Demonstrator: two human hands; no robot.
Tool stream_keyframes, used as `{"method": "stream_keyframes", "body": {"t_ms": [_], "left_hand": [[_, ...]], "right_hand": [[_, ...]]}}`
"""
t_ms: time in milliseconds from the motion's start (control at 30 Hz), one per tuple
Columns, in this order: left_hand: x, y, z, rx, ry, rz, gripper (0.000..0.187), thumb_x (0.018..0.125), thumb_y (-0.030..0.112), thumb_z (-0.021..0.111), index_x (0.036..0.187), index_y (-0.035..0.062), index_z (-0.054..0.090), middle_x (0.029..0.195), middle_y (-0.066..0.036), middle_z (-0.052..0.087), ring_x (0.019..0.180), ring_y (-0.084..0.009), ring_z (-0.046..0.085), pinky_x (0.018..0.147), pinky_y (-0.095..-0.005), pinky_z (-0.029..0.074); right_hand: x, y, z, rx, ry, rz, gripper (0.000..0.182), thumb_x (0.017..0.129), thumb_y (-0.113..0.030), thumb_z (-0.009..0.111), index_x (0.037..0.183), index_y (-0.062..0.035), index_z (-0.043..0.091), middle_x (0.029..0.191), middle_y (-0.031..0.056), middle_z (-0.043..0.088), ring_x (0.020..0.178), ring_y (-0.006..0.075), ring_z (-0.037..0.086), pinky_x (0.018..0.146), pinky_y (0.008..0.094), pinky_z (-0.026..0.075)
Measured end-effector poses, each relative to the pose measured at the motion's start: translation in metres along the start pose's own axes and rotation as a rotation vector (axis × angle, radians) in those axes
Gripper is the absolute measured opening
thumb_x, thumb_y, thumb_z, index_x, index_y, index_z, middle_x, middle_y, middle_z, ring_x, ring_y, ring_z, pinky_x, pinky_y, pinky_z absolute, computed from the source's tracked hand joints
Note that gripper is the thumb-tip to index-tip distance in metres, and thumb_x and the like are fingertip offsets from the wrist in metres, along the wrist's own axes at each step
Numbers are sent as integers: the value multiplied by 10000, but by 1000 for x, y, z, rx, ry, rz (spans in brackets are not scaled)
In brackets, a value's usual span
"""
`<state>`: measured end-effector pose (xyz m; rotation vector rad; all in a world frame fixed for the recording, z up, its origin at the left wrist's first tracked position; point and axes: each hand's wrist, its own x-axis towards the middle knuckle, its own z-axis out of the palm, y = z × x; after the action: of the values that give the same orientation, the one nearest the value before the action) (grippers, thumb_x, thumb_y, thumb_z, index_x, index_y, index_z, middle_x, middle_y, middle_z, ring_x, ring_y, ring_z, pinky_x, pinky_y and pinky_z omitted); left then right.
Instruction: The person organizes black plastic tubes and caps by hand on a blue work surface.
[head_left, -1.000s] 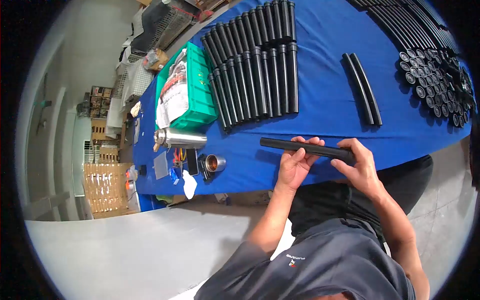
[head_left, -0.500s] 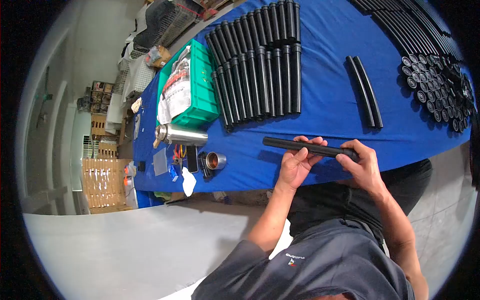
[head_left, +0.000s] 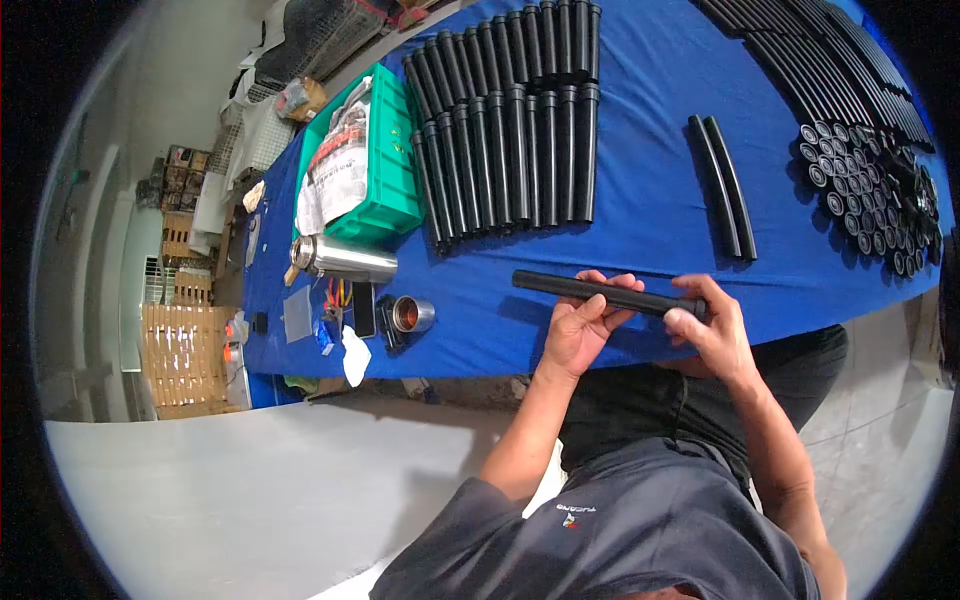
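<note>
The left hand (head_left: 580,330) and right hand (head_left: 712,335) clamp a black tube (head_left: 600,292), fingers curled around, keeping it level above the blue table (head_left: 650,220).

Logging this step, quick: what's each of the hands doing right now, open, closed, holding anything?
Left hand: closed around the middle of the black tube.
Right hand: closed on the same tube's right end.

Green crate (head_left: 392,190), steel flask (head_left: 340,260), black caps (head_left: 868,190) on table (head_left: 650,110)
</note>
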<state>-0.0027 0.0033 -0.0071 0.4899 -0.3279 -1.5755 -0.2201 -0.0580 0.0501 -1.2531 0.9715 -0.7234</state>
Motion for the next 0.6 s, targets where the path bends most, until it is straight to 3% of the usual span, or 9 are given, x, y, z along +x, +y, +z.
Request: {"method": "stream_keyframes", "body": {"t_ms": [100,200,333,433,533,600], "left_hand": [[1,0,1,3,8,3,264,954,49,621,1211,53,561,1320,-246,586,1304,-411,517,1067,-519,497],[0,-1,2,-38,19,-1,263,954,45,620,1210,51,563,1317,-249,586,1303,-414,517,1068,-517,498],[0,2,-1,-41,8,-5,265,949,39,623,1207,50,567,1314,-251,588,1303,-414,518,1073,-519,492],[0,1,0,-36,7,-5,271,943,29,627,1207,49,568,1312,-252,589,1304,-413,517,1073,-520,492],[0,-1,1,-31,5,4,284,936,19,631,1210,46,564,1310,-254,590,1304,-413,517,1074,-521,490],[0,0,2,-24,14,5,291,933,14,632,1213,45,559,1309,-254,591,1304,-412,518,1078,-523,485]], "right_hand": [[1,-1,-4,-56,-81,156,313,831,-135,756,1068,18,621,861,111,639,769,202,637,685,333,503],[0,3,1,-378,13,-351,339,815,-143,770,1076,15,623,958,152,647,839,262,639,728,351,499],[1,6,1,-358,13,-375,380,809,-170,785,1103,11,628,973,157,662,798,266,636,705,351,500],[0,-4,-6,-217,-93,74,391,800,-154,787,1117,10,627,978,163,664,833,270,649,744,351,512],[2,4,-6,-97,-86,123,375,806,-143,785,1102,23,627,887,125,669,783,211,655,714,330,519],[2,9,-2,-321,28,-265,356,813,-142,785,1082,30,629,833,102,658,761,173,646,688,325,517]]}}
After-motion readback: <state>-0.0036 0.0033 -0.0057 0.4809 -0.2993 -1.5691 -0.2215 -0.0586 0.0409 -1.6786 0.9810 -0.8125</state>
